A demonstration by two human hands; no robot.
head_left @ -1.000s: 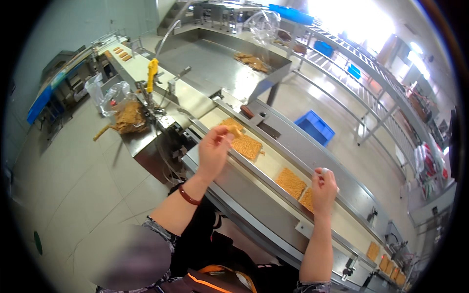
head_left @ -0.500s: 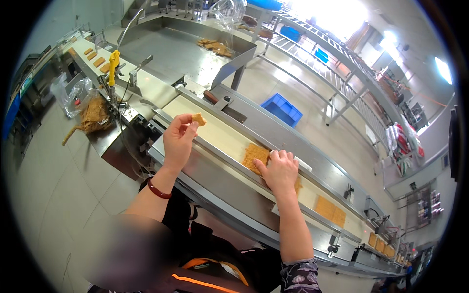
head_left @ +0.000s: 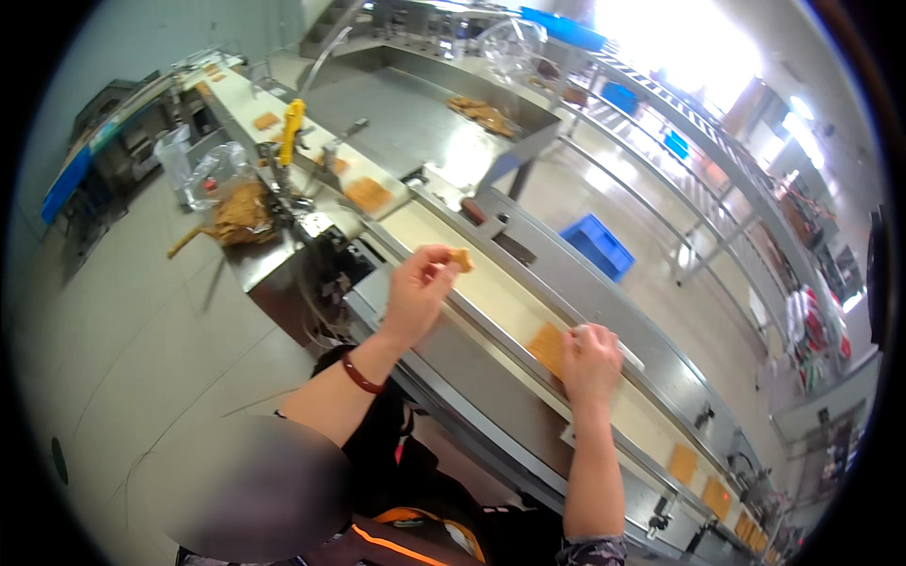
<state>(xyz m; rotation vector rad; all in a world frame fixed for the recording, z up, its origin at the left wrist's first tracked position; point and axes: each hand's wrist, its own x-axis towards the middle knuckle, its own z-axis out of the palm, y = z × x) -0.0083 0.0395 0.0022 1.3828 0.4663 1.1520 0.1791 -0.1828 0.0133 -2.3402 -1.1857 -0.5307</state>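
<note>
My left hand (head_left: 415, 297) is above the near rail of a cream conveyor belt (head_left: 505, 307). Between its thumb and fingers it pinches a small golden-brown biscuit piece (head_left: 461, 259). Over the belt to the right, my right hand (head_left: 593, 366) has its fingers curled in near the far rail; whether they hold anything is hidden. A flat golden-brown biscuit slab (head_left: 545, 347) lies on the belt against that hand's left side, partly covered by it. Another slab (head_left: 367, 195) sits at the upstream end on the left. Farther right lie more slabs (head_left: 682, 462).
Metal rails edge the belt. Beyond it stands a steel tray table (head_left: 396, 108) with a pile of brown pieces (head_left: 481, 115). A blue crate (head_left: 596, 247) is on the floor. At left are a yellow-handled tool (head_left: 292, 132) and a clear bag of brown scraps (head_left: 243, 209).
The view has shifted, so the scene sits farther right and lower. Another slab has appeared at the belt's left end. My right hand's fingers have drawn together; my left still pinches its piece.
</note>
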